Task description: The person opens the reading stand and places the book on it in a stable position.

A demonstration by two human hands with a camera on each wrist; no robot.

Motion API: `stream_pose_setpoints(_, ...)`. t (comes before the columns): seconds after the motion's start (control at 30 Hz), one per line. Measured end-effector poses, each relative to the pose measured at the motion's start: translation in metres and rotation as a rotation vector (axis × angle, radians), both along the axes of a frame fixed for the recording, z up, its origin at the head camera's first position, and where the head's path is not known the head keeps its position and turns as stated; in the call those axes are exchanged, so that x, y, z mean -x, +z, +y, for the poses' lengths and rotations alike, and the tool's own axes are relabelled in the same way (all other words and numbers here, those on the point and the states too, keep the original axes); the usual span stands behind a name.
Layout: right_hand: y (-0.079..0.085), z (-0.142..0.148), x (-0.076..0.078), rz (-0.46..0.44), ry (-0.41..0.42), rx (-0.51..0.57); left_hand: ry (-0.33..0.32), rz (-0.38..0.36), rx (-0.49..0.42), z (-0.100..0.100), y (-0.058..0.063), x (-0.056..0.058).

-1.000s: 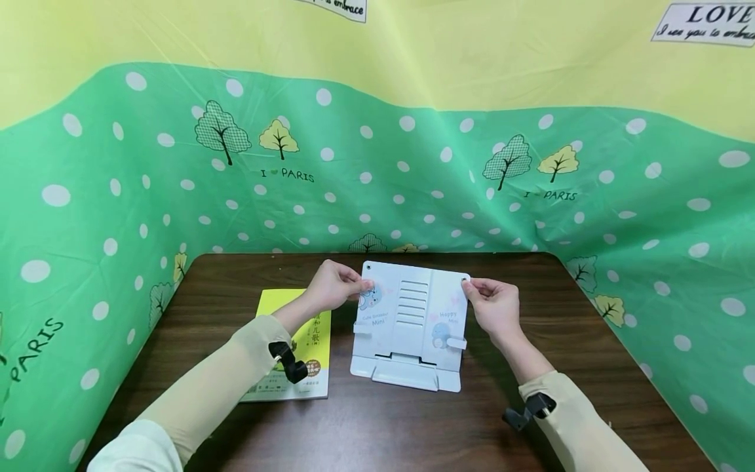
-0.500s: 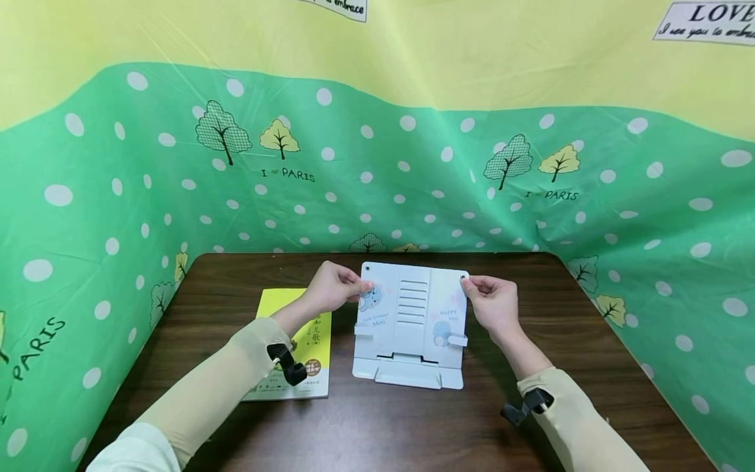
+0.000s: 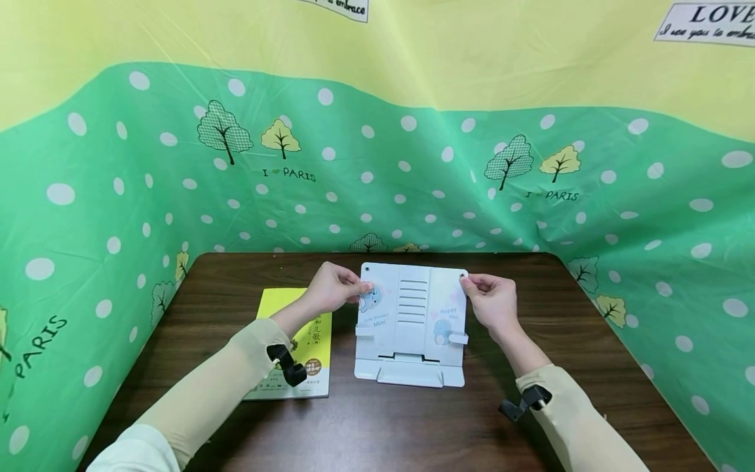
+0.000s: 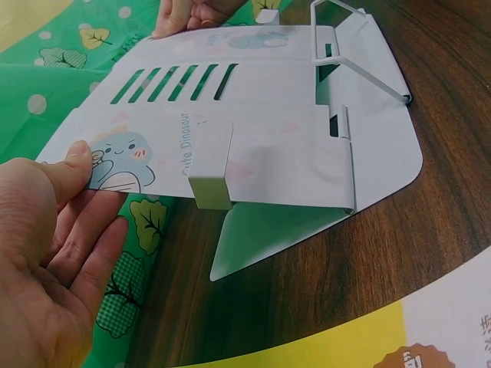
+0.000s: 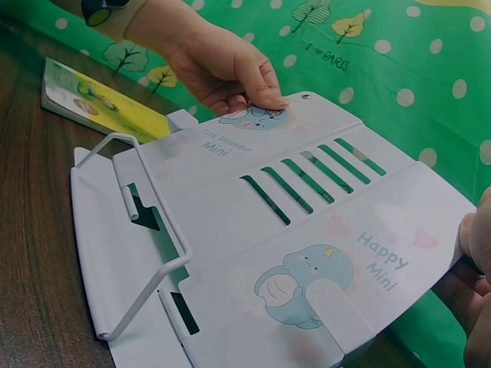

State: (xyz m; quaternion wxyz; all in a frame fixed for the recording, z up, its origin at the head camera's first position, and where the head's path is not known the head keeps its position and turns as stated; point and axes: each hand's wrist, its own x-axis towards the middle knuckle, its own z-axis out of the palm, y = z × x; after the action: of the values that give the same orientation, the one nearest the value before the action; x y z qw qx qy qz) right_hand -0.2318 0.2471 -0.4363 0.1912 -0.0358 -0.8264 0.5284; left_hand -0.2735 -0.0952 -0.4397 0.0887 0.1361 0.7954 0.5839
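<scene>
A white book stand point(image 3: 413, 308) with dinosaur prints, a slotted middle and a wire ledge stands on the dark wooden table. Its back plate is tilted up from a base that lies on the wood, as the left wrist view shows. My left hand point(image 3: 336, 287) pinches the plate's left edge near the top, thumb on the printed face and fingers beneath. At the upper right corner my right hand point(image 3: 494, 303) pinches the other edge the same way. In the right wrist view only part of the right hand point(image 5: 477, 268) shows, at the frame's edge.
A yellow and white book point(image 3: 318, 354) lies flat left of the stand, partly under my left forearm. The wooden table point(image 3: 401, 432) reaches back to a green and yellow printed cloth point(image 3: 377, 164), which hangs behind and along both sides.
The stand's lower edge has shifted slightly to the right and away from me. Both hands keep their pinch, the right one moving a little left.
</scene>
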Motion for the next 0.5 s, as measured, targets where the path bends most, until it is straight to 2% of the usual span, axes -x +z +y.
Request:
stream_pose_setpoints(0.37,0.0003,0.0001,-0.0008,-0.017,0.008,0.006,0.007,-0.002,0.018,0.0001,-0.0007,-0.0017)
stream_pose_setpoints(0.5,0.0019,0.0000,0.0009,-0.015,0.007,0.015,0.007,-0.001,0.028,0.0006,0.0040,-0.0008)
